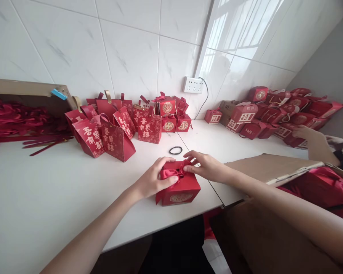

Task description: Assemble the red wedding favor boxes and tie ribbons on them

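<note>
A small red gift box [180, 189] with a gold emblem on its front sits near the front edge of the white table [45, 198]. A red satin ribbon bow [174, 172] lies on its lid. My left hand [154, 179] rests on the box's left side, fingers curled onto the bow. My right hand [205, 165] pinches the bow's right loop from the other side. Both hands are closed on the ribbon.
Red paper gift bags [114, 131] and small red boxes [171, 114] stand at the back. A black hair tie [175, 150] lies behind the box. More red boxes [274, 114] pile at right, where another person's hand [311, 139] reaches. Open cartons: ribbons [20, 118] left, one [274, 167] right.
</note>
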Available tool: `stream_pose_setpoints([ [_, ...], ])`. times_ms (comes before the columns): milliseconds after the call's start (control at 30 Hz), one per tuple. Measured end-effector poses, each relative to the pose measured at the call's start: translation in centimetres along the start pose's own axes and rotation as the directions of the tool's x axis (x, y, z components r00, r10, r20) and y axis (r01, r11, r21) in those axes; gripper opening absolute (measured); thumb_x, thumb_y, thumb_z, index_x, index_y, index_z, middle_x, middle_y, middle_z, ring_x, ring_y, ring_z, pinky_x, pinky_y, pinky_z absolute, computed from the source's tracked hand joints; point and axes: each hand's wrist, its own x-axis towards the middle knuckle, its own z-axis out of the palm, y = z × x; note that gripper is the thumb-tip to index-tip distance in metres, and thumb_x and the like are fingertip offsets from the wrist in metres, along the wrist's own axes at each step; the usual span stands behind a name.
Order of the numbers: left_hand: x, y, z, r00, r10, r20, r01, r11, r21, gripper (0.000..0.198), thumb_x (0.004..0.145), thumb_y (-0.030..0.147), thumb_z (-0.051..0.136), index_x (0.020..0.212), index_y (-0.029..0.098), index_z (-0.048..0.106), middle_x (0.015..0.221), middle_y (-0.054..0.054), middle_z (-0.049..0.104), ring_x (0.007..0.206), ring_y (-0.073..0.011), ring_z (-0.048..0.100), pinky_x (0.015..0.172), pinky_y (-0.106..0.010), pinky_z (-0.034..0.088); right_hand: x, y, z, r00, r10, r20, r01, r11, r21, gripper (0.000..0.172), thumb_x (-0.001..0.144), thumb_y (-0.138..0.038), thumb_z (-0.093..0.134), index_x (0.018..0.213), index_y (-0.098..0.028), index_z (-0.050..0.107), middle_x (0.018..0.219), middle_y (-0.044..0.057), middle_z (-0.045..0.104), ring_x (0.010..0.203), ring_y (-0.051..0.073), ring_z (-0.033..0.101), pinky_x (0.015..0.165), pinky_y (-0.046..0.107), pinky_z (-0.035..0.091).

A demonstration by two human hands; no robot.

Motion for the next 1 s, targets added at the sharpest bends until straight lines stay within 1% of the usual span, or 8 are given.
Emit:
stream_pose_setpoints([
  [167,-0.2,0.0,0.7,0.966,0.094,-0.242,-0.035,0.971,0.236,0.037,0.077,0.039,0.056,0.108,0.020,0.050,0.109,-0.008,0.051,0.099,-0.0229,0.055,0.088,-0.039,0.046,-0.1,-0.1,-0.7,0.987,0.153,0.056,-0.157,0.985,0.072,0.025,0.083,-0.042,0.051,0.089,-0.018,0.055,0.071,0.001,0.062,0.054,0.012,0.058,0.051,0.024,0.046],
  [300,-0.3,0.3,0.9,0.929,0.321,-0.185,-0.262,0.922,0.284,0.028,0.076,0.023,0.053,0.104,0.020,0.053,0.118,-0.009,0.052,0.114,-0.0250,0.048,0.100,-0.042,0.037,-0.9,-1.0,-1.5,0.999,0.032,-0.041,-0.037,0.990,-0.136,0.025,0.081,-0.039,0.053,0.067,-0.017,0.054,0.079,0.003,0.062,0.066,0.012,0.055,0.061,0.025,0.042],
  [400,-0.3,0.5,1.0,0.935,0.331,-0.126,-0.302,0.931,0.208,0.015,0.078,0.019,0.049,0.090,0.020,0.058,0.111,-0.009,0.058,0.107,-0.0234,0.053,0.096,-0.039,0.041,-1.9,-2.0,-2.4,1.000,0.008,-0.021,-0.013,0.976,-0.217,0.029,0.081,-0.040,0.050,0.064,-0.018,0.052,0.079,0.003,0.059,0.060,0.010,0.049,0.058,0.025,0.039],
  [533,-0.3,0.7,1.1,0.957,0.265,-0.120,-0.248,0.958,0.141,0.017,0.077,0.019,0.050,0.089,0.020,0.062,0.112,-0.008,0.059,0.108,-0.0241,0.053,0.097,-0.039,0.041,-3.5,-3.3,-3.1,0.942,0.188,0.279,-0.191,0.981,-0.016,0.034,0.082,-0.043,0.049,0.059,-0.019,0.044,0.055,-0.002,0.052,0.049,0.009,0.046,0.049,0.023,0.037],
  [700,-0.2,0.7,0.9,0.977,0.195,-0.084,-0.192,0.980,0.046,0.019,0.076,0.020,0.051,0.087,0.020,0.066,0.114,-0.008,0.059,0.111,-0.0248,0.052,0.100,-0.040,0.040,-4.7,-3.3,-2.6,0.813,0.138,0.565,-0.367,0.875,0.315,0.035,0.082,-0.046,0.049,0.061,-0.019,0.043,0.056,-0.001,0.056,0.053,0.011,0.054,0.054,0.025,0.042],
  [800,-0.1,0.7,0.9,0.985,0.155,-0.072,-0.156,0.988,0.001,0.020,0.076,0.021,0.051,0.086,0.021,0.068,0.115,-0.008,0.058,0.111,-0.0255,0.052,0.101,-0.041,0.039,-5.1,-3.0,-2.9,0.843,0.178,0.508,-0.249,0.966,0.074,0.038,0.085,-0.046,0.047,0.057,-0.018,0.045,0.058,0.000,0.057,0.053,0.012,0.052,0.055,0.025,0.041],
  [900,0.0,0.8,0.7,0.991,0.118,-0.057,-0.121,0.991,-0.063,0.022,0.075,0.023,0.052,0.087,0.022,0.070,0.116,-0.008,0.057,0.113,-0.0260,0.052,0.101,-0.040,0.039,-5.7,-3.7,-3.6,0.946,0.178,0.272,-0.067,0.926,-0.372,0.045,0.083,-0.052,0.051,0.052,-0.018,0.046,0.053,0.001,0.052,0.044,0.011,0.043,0.046,0.027,0.033],
  [1000,0.0,1.0,0.4,0.995,0.097,-0.036,-0.101,0.986,-0.135,0.024,0.075,0.027,0.052,0.087,0.023,0.072,0.117,-0.008,0.057,0.115,-0.0277,0.050,0.101,-0.041,0.040,-6.1,-5.5,-2.7,0.990,-0.141,0.005,0.114,0.775,-0.622,0.043,0.079,-0.057,0.057,0.061,-0.018,0.053,0.059,0.003,0.052,0.048,0.013,0.043,0.046,0.028,0.034],
])
